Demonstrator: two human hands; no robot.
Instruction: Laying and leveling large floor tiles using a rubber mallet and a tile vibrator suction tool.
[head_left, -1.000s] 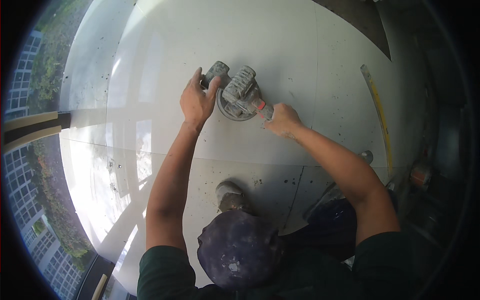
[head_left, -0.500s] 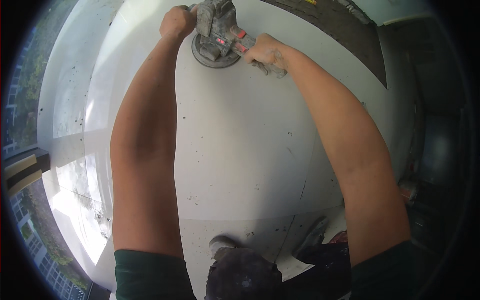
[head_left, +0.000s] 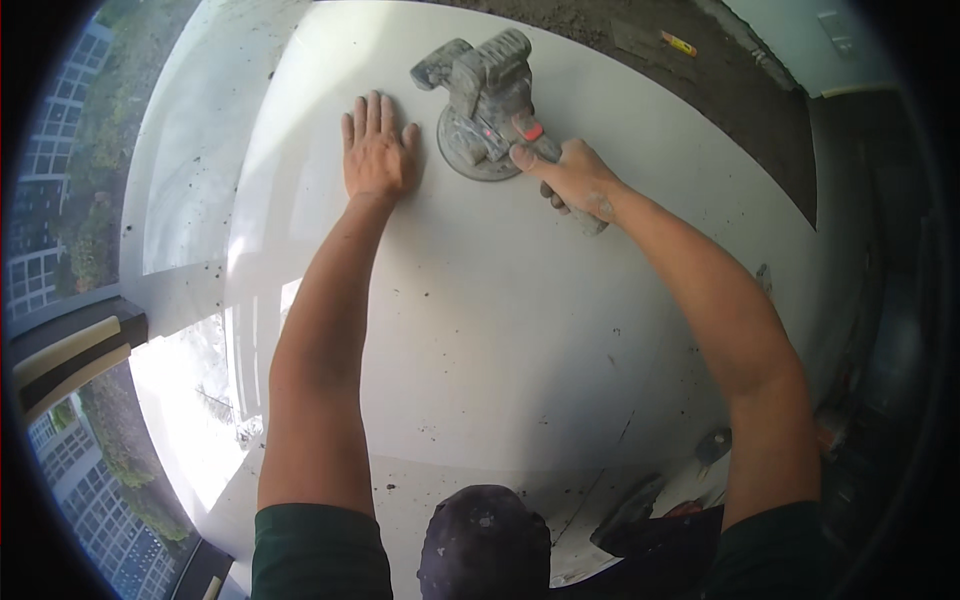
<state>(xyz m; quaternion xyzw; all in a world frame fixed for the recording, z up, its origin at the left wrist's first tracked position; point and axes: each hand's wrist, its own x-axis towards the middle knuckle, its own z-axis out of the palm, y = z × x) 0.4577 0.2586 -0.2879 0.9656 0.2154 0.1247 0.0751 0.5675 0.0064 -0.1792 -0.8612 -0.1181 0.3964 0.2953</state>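
Observation:
My left hand [head_left: 378,153] lies flat on the large glossy white tile [head_left: 470,320], fingers spread, just left of a dust-caked grey power tool [head_left: 488,83]. The tool has a round plate resting on the tile, a side grip at its upper left and a red part on its body. My right hand [head_left: 570,178] is wrapped round the tool's long handle [head_left: 597,226], which points down to the right.
Rough dark floor [head_left: 755,120] borders the tile's far right edge, with a yellow tool [head_left: 678,43] on it and a pale wall [head_left: 845,40] beyond. Windows [head_left: 85,150] run along the left. Dim clutter [head_left: 835,430] lies at the lower right.
The tool has travelled away from me since a second ago, up the tile. My left hand has let go of its side grip and spread out on the tile beside it.

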